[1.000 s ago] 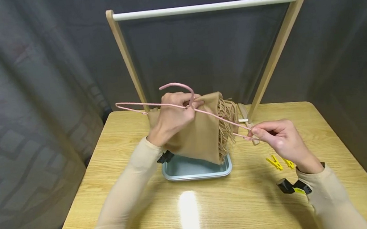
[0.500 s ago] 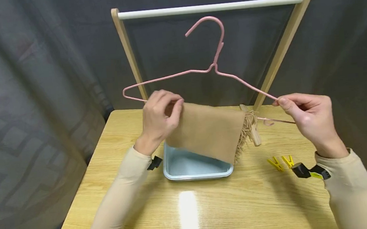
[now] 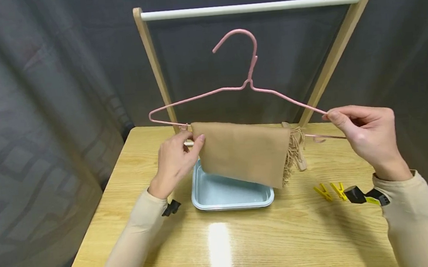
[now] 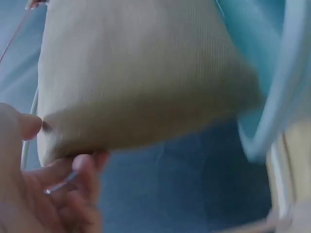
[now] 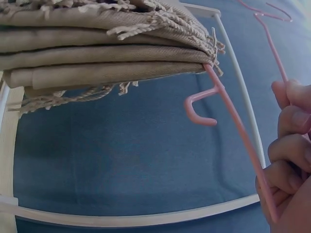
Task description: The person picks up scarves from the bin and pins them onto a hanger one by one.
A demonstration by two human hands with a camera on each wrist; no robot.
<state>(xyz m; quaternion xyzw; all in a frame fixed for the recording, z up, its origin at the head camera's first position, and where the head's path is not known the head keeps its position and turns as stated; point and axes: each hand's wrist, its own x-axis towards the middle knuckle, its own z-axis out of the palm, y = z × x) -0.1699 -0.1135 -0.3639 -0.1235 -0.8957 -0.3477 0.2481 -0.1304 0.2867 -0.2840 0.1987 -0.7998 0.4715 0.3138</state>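
Observation:
A folded tan scarf with a fringe [image 3: 244, 154] hangs over the lower bar of a pink clothes hanger [image 3: 210, 92]. The hanger's hook points up, below the rack's white rail. My right hand [image 3: 369, 137] grips the hanger's right corner, the wire running between thumb and fingers. At the scarf's left edge is my left hand [image 3: 176, 160]; the left wrist view has its thumb [image 4: 30, 126] on one face and fingers round the edge, pinching the cloth. In the right wrist view, several layers of the fringed scarf [image 5: 107, 53] lie over the bar, beside a small pink side hook [image 5: 197, 114].
A light blue plastic basin [image 3: 232, 191] stands below the scarf on the wooden table [image 3: 270, 247]. Two yellow clothespins [image 3: 323, 192] lie right of it. Behind rises a wooden rack with a white rail [image 3: 252, 7]; grey curtains [image 3: 62, 100] surround the table.
The hanger has turned from lying nearly flat to upright. My left hand has left its neck and moved down to the scarf's left edge. My right hand has moved right and up, still gripping the corner.

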